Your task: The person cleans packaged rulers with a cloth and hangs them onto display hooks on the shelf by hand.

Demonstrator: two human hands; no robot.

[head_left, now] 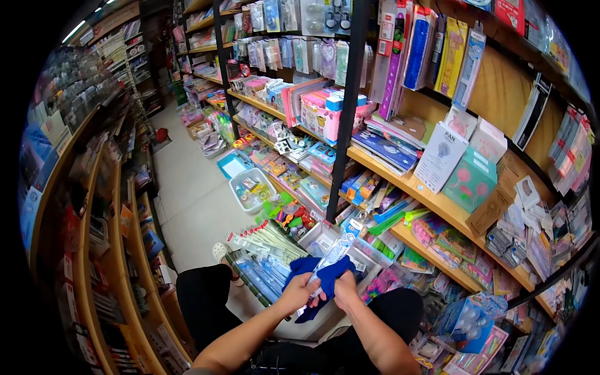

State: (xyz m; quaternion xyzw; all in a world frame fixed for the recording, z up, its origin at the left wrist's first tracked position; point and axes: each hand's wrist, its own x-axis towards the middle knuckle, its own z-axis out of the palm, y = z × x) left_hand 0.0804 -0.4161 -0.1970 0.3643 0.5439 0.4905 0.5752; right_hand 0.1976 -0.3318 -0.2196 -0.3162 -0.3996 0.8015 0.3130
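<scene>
My left hand (301, 292) is closed around the lower part of a long, slim packaged item (336, 252) with white and blue printing; what is inside I cannot make out. A dark blue cloth (335, 270) is bunched around this package, showing on both sides of it. The cloth's right side is gripped by my right hand (344, 290), its fingers partly hidden. Just beyond my hands lie several blue clear-wrapped packs (261, 270) and a row of pale green packs (267, 240) near the floor. Behind the package stands a pale bin (367, 261) with small goods.
Shelves with boxed and hanging goods rise on the right, with a fan box (440, 156) on one board (400, 176). A white tub (251, 189) and blue tray (233, 165) sit on the floor (187, 200). Left shelving (115, 250) borders the aisle.
</scene>
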